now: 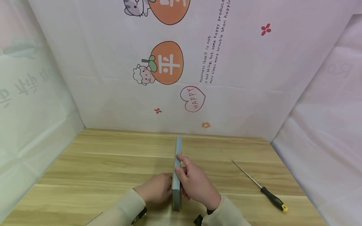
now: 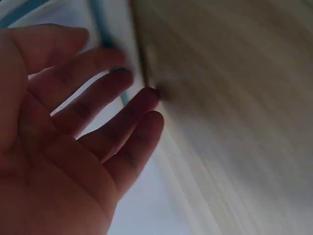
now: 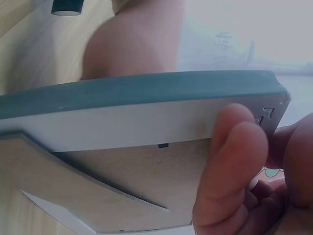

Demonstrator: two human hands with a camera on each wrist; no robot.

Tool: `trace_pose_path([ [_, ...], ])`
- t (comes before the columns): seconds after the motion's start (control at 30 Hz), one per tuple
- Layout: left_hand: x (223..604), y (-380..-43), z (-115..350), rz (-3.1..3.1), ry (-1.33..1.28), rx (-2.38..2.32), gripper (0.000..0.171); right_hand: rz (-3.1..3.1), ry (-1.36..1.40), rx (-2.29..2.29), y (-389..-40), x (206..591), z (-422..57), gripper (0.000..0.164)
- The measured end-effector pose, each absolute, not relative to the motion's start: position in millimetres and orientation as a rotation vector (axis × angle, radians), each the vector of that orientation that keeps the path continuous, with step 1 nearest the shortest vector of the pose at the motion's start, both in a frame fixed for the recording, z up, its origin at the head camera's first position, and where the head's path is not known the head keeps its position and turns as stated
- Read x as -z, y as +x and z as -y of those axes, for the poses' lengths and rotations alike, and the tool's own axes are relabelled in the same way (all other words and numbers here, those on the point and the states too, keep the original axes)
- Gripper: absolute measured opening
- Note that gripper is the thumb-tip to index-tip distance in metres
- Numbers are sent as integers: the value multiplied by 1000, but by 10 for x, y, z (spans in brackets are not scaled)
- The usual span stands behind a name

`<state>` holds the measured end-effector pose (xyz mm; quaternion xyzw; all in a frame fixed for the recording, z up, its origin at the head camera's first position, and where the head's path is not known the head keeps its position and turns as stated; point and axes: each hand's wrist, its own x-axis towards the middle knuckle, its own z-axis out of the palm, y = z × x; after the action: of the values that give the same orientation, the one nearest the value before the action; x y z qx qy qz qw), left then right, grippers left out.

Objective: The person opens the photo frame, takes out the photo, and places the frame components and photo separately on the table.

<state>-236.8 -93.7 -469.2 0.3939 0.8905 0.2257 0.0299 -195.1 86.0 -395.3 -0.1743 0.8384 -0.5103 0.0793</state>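
A blue-edged picture frame (image 1: 176, 180) stands upright on its side at the middle of the bench (image 1: 113, 157), between two hands.
Inside the frame's border sits a brown backing board (image 3: 166, 166), facing right, with a stand leg (image 3: 63, 171) angled out from it. The right hand (image 1: 199, 185) grips the frame, thumb and forefinger on its top edge; the left hand (image 1: 158, 190), loosely spread and slightly bent, is at the left side, its contact unclear. Right, well apart, lies a black-and-yellow screwdriver (image 1: 265, 191); a printed sheet (image 1: 234, 106) hangs at the far side.
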Motion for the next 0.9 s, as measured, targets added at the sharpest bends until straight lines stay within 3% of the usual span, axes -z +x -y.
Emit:
trace_pose_path([
  [0.17,4553,-2445,999,-2636,914,-975,13,-2492,-502,1531,-1952,3941,-866,55],
  [0.47,4278,-2518,1012,-1995,358,-1899,18,-2468,-468,1528,-1952,3925,-851,55],
  [0.63,4200,-2524,954,-1778,327,-2027,22,-2458,-461,1530,-1961,3928,-848,54],
  [0.9,4075,-2552,878,-1789,284,-2014,15,-2443,-465,1548,-1983,3947,-872,52],
])
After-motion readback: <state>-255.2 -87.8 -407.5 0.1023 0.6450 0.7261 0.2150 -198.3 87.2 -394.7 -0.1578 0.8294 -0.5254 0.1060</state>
